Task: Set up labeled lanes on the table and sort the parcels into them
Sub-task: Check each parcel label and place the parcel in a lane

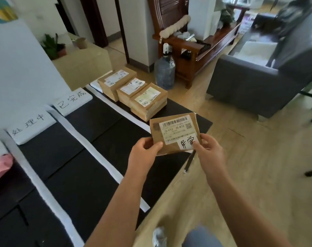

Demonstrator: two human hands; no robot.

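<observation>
While standing at the long edge of a black table (101, 148), a person holds a brown parcel (174, 132) up in both hands, lifted clear of the tabletop and just short of three boxes (133, 88) that sit touching in a row in the far lane. The left hand (142, 152) grips the parcel's lower left corner, thumb on top. The right hand (210, 150) holds the lower right corner, its thumb pressed on a white handwritten tag (187, 144) stuck below the printed shipping label (176, 129). White tape strips (91, 150) cut the dark surface into lanes, and white cards with handwritten characters head two of them along the wall side, one (71, 101) beside the boxes' lane and another (29, 127) further left. Each boxed parcel carries its own small handwritten tag. A dark pen (190, 162) lies at the table's edge beneath the right hand. Beyond the table stand a water jug (165, 72), a wooden bench (196, 45) and a grey sofa (249, 82).
</observation>
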